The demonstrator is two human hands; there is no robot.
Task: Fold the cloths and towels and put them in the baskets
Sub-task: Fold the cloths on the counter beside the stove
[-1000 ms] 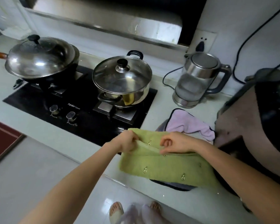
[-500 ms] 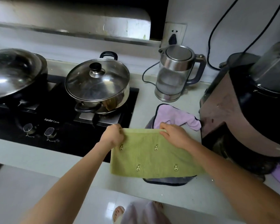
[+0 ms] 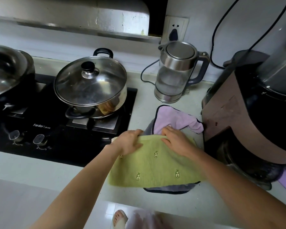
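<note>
Since a moment ago our left hand (image 3: 130, 142) and right hand (image 3: 176, 142) have flattened, pressing the green towel (image 3: 153, 167); sliding could bunch the lilac cloth (image 3: 175, 120) beneath.

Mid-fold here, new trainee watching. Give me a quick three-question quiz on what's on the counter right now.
1. True or false: both hands rest flat on the green towel.
2. What lies directly under the green towel? A) a grey cloth B) a plate C) a cutting board
3. Which appliance stands behind the lilac cloth, near the wall?

Key:
1. True: left hand and right hand press along its far edge.
2. A
3. The glass kettle.
</note>
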